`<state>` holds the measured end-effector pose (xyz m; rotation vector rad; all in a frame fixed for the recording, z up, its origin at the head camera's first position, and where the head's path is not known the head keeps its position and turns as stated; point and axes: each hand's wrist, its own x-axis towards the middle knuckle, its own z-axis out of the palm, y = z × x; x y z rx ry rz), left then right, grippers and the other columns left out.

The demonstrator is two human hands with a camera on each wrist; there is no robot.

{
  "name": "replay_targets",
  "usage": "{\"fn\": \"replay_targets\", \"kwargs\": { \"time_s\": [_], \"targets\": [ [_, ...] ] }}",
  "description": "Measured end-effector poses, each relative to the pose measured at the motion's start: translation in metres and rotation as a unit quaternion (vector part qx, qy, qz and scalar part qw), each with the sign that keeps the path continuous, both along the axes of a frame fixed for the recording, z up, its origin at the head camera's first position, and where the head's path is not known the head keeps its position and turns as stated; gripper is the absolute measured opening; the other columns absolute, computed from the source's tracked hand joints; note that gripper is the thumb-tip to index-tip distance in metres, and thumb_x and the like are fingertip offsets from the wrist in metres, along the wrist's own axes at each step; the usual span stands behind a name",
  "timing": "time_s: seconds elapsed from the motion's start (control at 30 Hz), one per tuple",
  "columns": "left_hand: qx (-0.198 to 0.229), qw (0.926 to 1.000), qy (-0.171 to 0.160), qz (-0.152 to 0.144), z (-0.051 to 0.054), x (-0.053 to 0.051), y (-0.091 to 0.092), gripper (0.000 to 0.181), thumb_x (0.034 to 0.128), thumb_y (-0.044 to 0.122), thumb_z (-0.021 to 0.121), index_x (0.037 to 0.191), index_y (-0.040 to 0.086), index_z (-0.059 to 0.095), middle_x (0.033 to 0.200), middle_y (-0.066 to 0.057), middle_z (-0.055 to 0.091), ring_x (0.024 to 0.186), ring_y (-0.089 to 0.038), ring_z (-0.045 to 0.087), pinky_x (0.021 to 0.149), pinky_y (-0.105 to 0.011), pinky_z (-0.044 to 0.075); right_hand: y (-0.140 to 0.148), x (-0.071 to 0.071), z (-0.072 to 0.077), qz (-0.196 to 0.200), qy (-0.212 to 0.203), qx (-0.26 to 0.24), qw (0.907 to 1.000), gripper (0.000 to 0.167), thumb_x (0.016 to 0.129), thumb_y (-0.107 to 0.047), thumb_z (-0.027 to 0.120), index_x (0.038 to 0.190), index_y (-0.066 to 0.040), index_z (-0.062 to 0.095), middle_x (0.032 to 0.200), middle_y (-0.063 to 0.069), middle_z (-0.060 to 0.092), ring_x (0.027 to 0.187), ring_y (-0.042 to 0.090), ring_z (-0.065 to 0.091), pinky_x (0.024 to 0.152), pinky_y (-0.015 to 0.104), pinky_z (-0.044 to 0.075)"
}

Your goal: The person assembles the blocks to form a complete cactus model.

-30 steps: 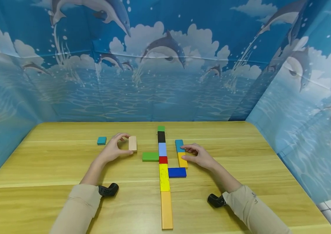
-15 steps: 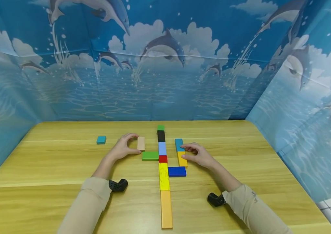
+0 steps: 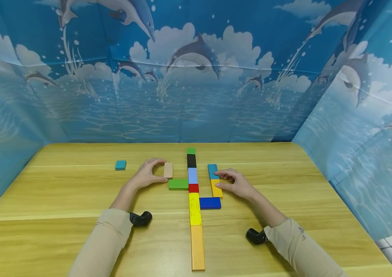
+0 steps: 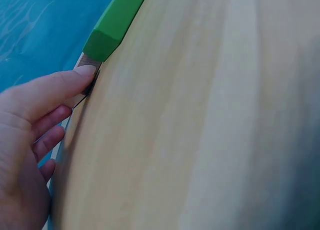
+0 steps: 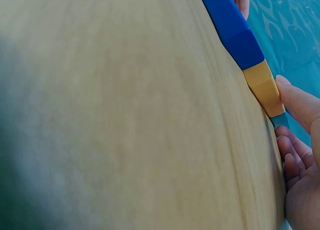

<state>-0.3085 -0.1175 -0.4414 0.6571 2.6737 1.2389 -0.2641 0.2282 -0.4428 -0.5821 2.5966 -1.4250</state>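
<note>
My left hand pinches a beige wooden block lengthwise, fingers at its far end and thumb at its near end. The block's near end sits by the left part of a green block; in the left wrist view the green block covers part of it. My right hand rests beside two blocks laid end to end, its thumb touching the orange-yellow one and its fingertips at the teal-blue one. A dark blue block lies against the near end of that pair.
A column of blocks runs down the table's middle: small green, black, light blue, red, yellow and long orange. A small teal block lies alone at left. A dolphin-print curtain stands behind.
My left hand has moved right with the beige block, bringing it from the left to beside the green block. The right hand has stayed at its two blocks.
</note>
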Motion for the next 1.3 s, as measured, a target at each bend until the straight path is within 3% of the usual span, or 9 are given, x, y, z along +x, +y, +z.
{"fn": "replay_targets", "kwargs": {
  "time_s": [0.3, 0.5, 0.67, 0.93, 1.3],
  "targets": [
    [0.009, 0.9994, -0.034, -0.002, 0.001, -0.002, -0.001, 0.050, 0.0862, 0.020, 0.061, 0.132, 0.008, 0.046, 0.128, -0.013, 0.047, 0.118, -0.032, 0.037, 0.098, -0.056, 0.026, -0.001, 0.001, 0.002, -0.008, -0.006, 0.007, 0.9999, 0.040, 0.085, -0.018, 0.066, 0.122, -0.006, 0.057, 0.107, 0.012, 0.054, 0.092, 0.024, 0.045, 0.076, 0.029, 0.039],
    [-0.003, 0.9999, -0.009, -0.004, 0.000, -0.003, 0.001, 0.047, 0.0881, 0.021, 0.060, 0.131, 0.008, 0.047, 0.126, -0.011, 0.050, 0.117, -0.031, 0.040, 0.101, -0.056, 0.018, -0.007, 0.010, 0.019, -0.005, -0.015, -0.001, 0.9999, 0.040, 0.085, -0.009, 0.064, 0.122, 0.003, 0.054, 0.107, 0.020, 0.052, 0.093, 0.032, 0.044, 0.075, 0.030, 0.038],
    [-0.006, 1.0000, 0.002, -0.003, -0.001, -0.002, 0.002, 0.048, 0.0877, 0.025, 0.061, 0.130, 0.008, 0.048, 0.126, -0.011, 0.051, 0.117, -0.031, 0.040, 0.099, -0.056, 0.016, -0.012, 0.018, 0.032, -0.002, -0.020, 0.002, 0.9998, 0.041, 0.086, -0.008, 0.063, 0.123, 0.005, 0.053, 0.108, 0.023, 0.051, 0.094, 0.034, 0.044, 0.076, 0.030, 0.038],
    [-0.011, 0.9995, 0.027, -0.013, -0.002, -0.001, 0.002, 0.048, 0.0869, 0.029, 0.062, 0.129, 0.010, 0.050, 0.126, -0.010, 0.052, 0.116, -0.032, 0.041, 0.098, -0.055, 0.017, -0.012, 0.017, 0.031, -0.002, -0.019, -0.001, 0.9998, 0.040, 0.086, -0.009, 0.063, 0.122, 0.005, 0.054, 0.108, 0.023, 0.051, 0.094, 0.033, 0.044, 0.076, 0.029, 0.038],
    [-0.016, 0.9992, 0.033, -0.017, -0.001, 0.001, 0.002, 0.048, 0.0865, 0.030, 0.063, 0.128, 0.009, 0.051, 0.128, -0.011, 0.051, 0.118, -0.033, 0.038, 0.098, -0.055, 0.018, -0.012, 0.017, 0.030, -0.002, -0.017, 0.000, 0.9999, 0.040, 0.085, -0.008, 0.063, 0.122, 0.005, 0.054, 0.108, 0.023, 0.051, 0.093, 0.033, 0.044, 0.075, 0.029, 0.038]
  ]
}}
